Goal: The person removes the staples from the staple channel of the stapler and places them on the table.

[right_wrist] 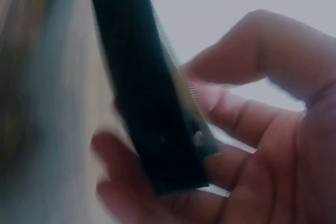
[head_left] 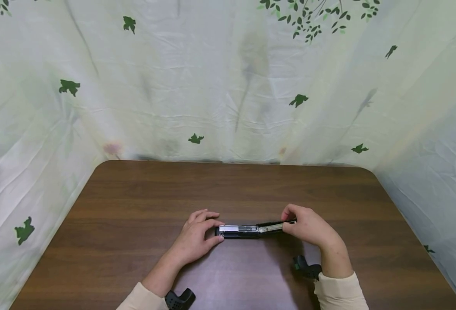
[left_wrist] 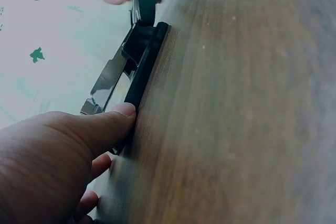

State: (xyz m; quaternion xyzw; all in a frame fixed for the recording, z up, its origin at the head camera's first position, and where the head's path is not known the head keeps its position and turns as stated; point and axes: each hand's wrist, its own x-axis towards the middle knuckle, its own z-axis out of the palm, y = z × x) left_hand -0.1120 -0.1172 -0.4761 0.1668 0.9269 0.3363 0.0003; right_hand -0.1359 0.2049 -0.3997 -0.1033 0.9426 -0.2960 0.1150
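A black stapler [head_left: 239,235] with a bright metal channel is spread open along the table, its hinge near the middle. My left hand [head_left: 196,239] pinches the left end of its long lower part, thumb in front and fingers behind. In the left wrist view, the thumb presses against the black base [left_wrist: 147,72] beside the metal magazine [left_wrist: 105,85]. My right hand [head_left: 311,226] holds the swung-back top arm [right_wrist: 136,77], tilted up to the right. A ridged row of staples [right_wrist: 194,93] shows along that arm's edge, by the right thumb.
The brown wooden table [head_left: 134,193] has rounded far corners. A white curtain [head_left: 212,86] with green leaf prints hangs behind it and at both sides. Dark wrist devices [head_left: 180,299] sit by both cream sleeves [head_left: 340,292].
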